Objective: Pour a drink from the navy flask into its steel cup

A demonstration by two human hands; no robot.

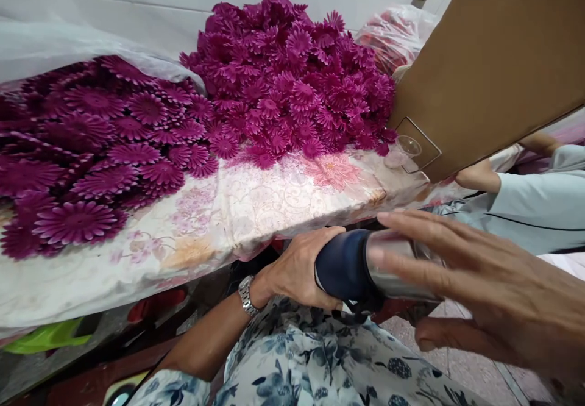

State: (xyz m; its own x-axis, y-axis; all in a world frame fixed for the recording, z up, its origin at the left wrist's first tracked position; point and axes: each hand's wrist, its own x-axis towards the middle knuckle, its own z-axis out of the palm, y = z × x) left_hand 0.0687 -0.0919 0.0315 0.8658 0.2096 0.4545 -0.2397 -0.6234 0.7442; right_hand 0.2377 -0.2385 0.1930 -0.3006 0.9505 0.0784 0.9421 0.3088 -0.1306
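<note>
My left hand (301,266), with a metal-band watch (247,296) on its wrist, is wrapped round the dark blue end of a thermos bottle (343,266). The bottle lies roughly sideways above my lap, its silver end toward the right. Over that silver end is my right hand (479,284), fingers spread and partly blurred; whether it touches the metal I cannot tell. Part of the bottle is hidden behind those fingers. Beyond both hands, a big pile of magenta artificial flower heads (292,83) lies on the table with a floral cover (269,192).
Larger purple flower heads (95,150) spill from a clear plastic bag (91,46) at left. A tall brown cardboard panel (493,71) stands at right, with a thin wire frame (427,147) by it. Another person's sleeve (543,202) shows behind. A green plastic item (50,336) sits below the table.
</note>
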